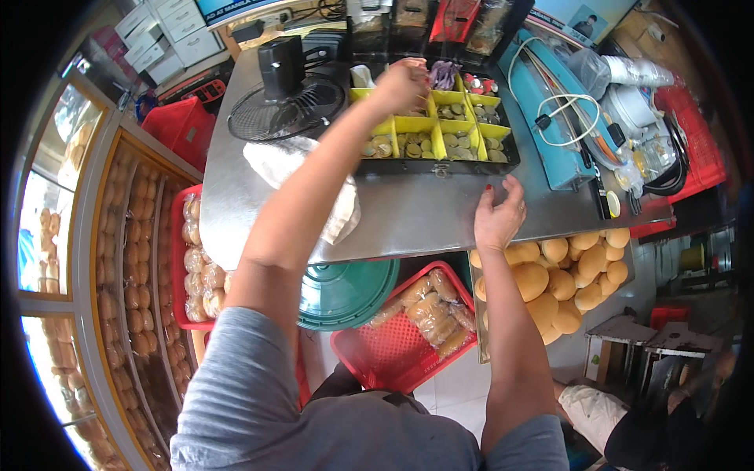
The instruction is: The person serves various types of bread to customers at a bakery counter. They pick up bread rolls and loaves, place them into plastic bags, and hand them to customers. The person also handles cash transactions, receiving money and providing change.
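A black cash box (471, 161) with yellow dividers lies open on the metal table (408, 192). Coins (457, 145) fill its nearer compartments, and crumpled purple banknotes (444, 76) sit in a back one. My left hand (402, 86) reaches over the box to its back row, fingers curled down; pinkish paper shows by the fingertips, but what they grip is hidden. At the table's front edge rests my right hand (501, 213), its fingers loosely bent and apart, with nothing in it. A white cloth (342, 208) lies under my left forearm.
A black fan (287, 106) stands left of the box, a blue appliance with a cord (554, 133) to its right. Below the table are a green lid (345, 294), a red crate (385, 353) of wrapped bread, and a tray of buns (550, 286). Someone sits at lower right.
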Motion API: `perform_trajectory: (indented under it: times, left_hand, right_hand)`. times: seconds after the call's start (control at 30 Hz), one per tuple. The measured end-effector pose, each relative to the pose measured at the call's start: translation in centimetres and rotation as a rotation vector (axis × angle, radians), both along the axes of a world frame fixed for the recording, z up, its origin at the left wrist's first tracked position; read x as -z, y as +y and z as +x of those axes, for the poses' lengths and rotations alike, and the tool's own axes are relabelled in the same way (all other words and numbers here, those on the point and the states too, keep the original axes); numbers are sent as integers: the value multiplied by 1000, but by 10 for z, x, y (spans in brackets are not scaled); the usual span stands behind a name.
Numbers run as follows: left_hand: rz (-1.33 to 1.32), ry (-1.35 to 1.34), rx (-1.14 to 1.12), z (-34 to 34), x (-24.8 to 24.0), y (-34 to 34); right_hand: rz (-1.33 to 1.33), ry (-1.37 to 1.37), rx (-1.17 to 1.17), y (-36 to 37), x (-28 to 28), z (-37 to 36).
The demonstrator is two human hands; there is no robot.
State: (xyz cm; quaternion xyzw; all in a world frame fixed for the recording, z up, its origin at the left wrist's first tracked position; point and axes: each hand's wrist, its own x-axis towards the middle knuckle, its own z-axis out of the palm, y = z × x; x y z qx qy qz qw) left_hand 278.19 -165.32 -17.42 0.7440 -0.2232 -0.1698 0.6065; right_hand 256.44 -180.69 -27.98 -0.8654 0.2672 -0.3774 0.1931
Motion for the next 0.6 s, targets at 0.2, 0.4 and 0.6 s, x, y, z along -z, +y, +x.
perform_trajectory:
  times: [0.2, 0.4, 0.6]
  left_hand:
    - [-102, -345, -279, -93, -6, -27]
    - [60, -746, -220, -157, 5, 15]
    - [-138, -794, -345, -259, 61, 75]
  right_hand:
    - [119, -92, 50, -10, 8, 0]
    - [128, -285, 63, -7, 1, -3]
    - [211, -546, 73, -4, 6, -3]
